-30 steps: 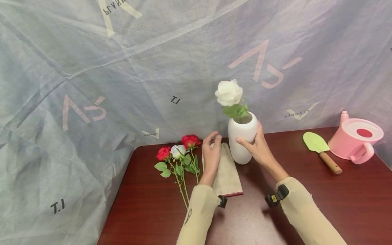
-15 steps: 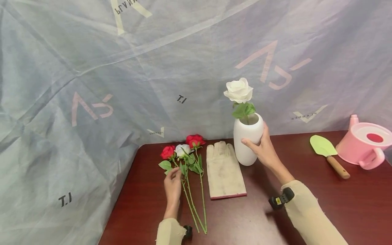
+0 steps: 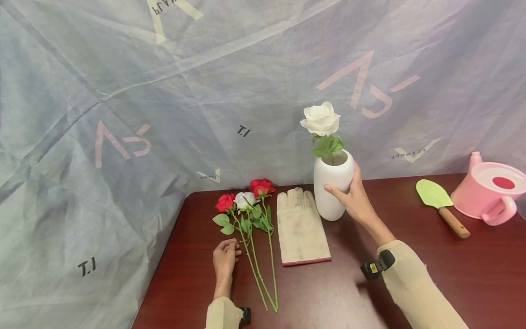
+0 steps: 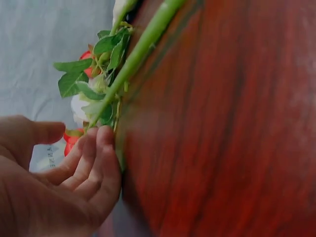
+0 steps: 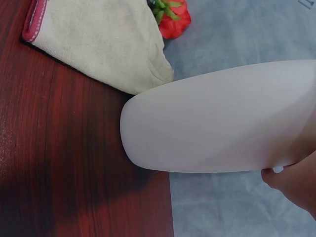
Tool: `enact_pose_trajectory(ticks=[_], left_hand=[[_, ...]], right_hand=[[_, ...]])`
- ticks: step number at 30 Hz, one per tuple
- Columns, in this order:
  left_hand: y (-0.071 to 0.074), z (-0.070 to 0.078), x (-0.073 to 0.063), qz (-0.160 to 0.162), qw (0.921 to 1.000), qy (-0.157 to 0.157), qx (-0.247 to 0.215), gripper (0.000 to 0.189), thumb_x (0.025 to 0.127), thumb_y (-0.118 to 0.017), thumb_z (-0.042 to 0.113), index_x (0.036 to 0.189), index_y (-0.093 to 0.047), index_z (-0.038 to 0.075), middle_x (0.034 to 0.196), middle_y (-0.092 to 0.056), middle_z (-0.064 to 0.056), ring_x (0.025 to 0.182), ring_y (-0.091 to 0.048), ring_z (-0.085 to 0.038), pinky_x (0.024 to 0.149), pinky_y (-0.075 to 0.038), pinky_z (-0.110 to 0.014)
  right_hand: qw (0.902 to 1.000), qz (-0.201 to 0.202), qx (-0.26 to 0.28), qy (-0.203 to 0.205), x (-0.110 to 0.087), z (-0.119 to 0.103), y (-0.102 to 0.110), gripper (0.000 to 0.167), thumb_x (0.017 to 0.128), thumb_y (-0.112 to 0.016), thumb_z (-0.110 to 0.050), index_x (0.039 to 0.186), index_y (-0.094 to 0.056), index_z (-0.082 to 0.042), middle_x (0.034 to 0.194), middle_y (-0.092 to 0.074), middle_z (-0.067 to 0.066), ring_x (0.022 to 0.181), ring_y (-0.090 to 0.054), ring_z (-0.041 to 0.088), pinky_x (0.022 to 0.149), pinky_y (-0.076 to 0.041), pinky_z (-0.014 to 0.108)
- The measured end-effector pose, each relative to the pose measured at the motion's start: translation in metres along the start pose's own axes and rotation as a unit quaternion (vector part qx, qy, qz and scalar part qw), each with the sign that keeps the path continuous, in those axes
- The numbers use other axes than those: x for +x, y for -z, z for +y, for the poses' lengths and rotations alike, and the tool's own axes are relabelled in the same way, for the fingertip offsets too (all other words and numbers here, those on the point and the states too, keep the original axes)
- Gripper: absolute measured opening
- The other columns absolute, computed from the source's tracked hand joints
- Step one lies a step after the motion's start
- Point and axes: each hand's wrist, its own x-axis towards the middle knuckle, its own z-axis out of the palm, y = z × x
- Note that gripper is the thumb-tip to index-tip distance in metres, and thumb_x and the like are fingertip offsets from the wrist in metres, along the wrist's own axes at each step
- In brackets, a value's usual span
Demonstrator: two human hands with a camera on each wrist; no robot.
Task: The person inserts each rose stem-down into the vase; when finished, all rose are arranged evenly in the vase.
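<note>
My right hand (image 3: 356, 201) grips the side of a tall white vase (image 3: 326, 192), thumb across its front. One white rose (image 3: 320, 121) with green leaves stands in the vase mouth. In the right wrist view the vase (image 5: 212, 121) fills the middle, with part of the hand at the right edge. My left hand (image 3: 224, 262) is just left of three cut flowers lying side by side: a red rose (image 3: 225, 203), a white rose (image 3: 244, 201) and another red rose (image 3: 262, 188). In the left wrist view its loosely bent fingers (image 4: 94, 168) are right at a green stem (image 4: 143, 52), thumb apart.
A cream work glove (image 3: 303, 233) with a red hem lies between the flowers and the vase. At the right are a green trowel (image 3: 433, 193) with a wooden handle and a pink watering can (image 3: 472, 196). A grey cloth backdrop (image 3: 263, 91) rises behind the table.
My left hand has moved left from over the glove to the flowers, then drawn slightly back toward me beside the stems. The right hand keeps its hold on the vase; the view shifted a little.
</note>
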Motion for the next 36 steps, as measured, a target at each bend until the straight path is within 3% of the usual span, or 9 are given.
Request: enact_pose_trajectory(ticks=[5,9,14,21,28,36], left_hand=[[0.0,-0.004,0.006,-0.027,0.9992,0.019,-0.02,0.029,0.097,-0.05,0.019,0.112,-0.061,-0.004,0.093,-0.066,-0.016,0.081,-0.065,-0.026,0.061,-0.054,-0.03],[-0.005,-0.005,0.013,-0.035,0.9986,0.022,-0.033,0.029,0.097,-0.05,0.019,0.113,-0.06,-0.003,0.097,-0.063,-0.016,0.081,-0.063,-0.024,0.062,-0.054,-0.03],[-0.014,-0.004,0.023,-0.029,0.9993,0.011,-0.023,0.031,0.094,-0.058,0.025,0.112,-0.061,0.0,0.096,-0.064,-0.015,0.074,-0.061,-0.018,0.059,-0.053,-0.027],[-0.012,-0.007,0.035,-0.011,0.9981,0.033,-0.051,0.035,0.086,-0.068,0.029,0.106,-0.065,0.0,0.086,-0.067,-0.013,0.066,-0.066,-0.017,0.05,-0.052,-0.023],[-0.012,-0.007,0.037,-0.022,0.9987,0.032,-0.032,0.024,0.081,-0.073,0.021,0.096,-0.071,0.002,0.083,-0.07,-0.013,0.062,-0.066,-0.017,0.049,-0.051,-0.024],[-0.013,-0.007,0.037,-0.029,0.9985,0.036,-0.03,0.021,0.085,-0.067,0.015,0.1,-0.07,0.0,0.087,-0.069,-0.012,0.063,-0.065,-0.015,0.051,-0.051,-0.023]], right_hand=[[1.0,-0.003,0.0,0.007,-0.006,-0.02,-0.001,0.093,0.082,-0.071,-0.009,0.147,-0.005,-0.008,0.136,-0.027,0.021,0.114,-0.038,0.034,0.092,-0.031,0.055],[1.0,0.002,-0.002,0.005,-0.003,-0.004,-0.002,0.095,0.081,-0.073,-0.014,0.148,-0.006,-0.017,0.137,-0.028,0.016,0.114,-0.039,0.03,0.093,-0.032,0.053],[1.0,0.006,-0.004,-0.004,-0.001,0.003,-0.001,0.095,0.081,-0.074,-0.016,0.148,-0.006,-0.022,0.137,-0.029,0.013,0.115,-0.039,0.029,0.093,-0.032,0.052],[1.0,0.0,0.007,0.003,-0.007,-0.025,-0.003,0.092,0.082,-0.072,-0.008,0.147,-0.006,-0.007,0.134,-0.029,0.022,0.113,-0.039,0.034,0.092,-0.031,0.055],[1.0,-0.001,-0.004,-0.002,-0.007,-0.03,-0.003,0.091,0.082,-0.071,-0.008,0.146,-0.006,-0.005,0.135,-0.029,0.022,0.114,-0.039,0.033,0.093,-0.032,0.053],[1.0,0.001,0.005,0.004,-0.007,-0.03,-0.003,0.09,0.082,-0.071,-0.007,0.146,-0.008,-0.005,0.134,-0.031,0.021,0.113,-0.04,0.032,0.092,-0.033,0.053]])
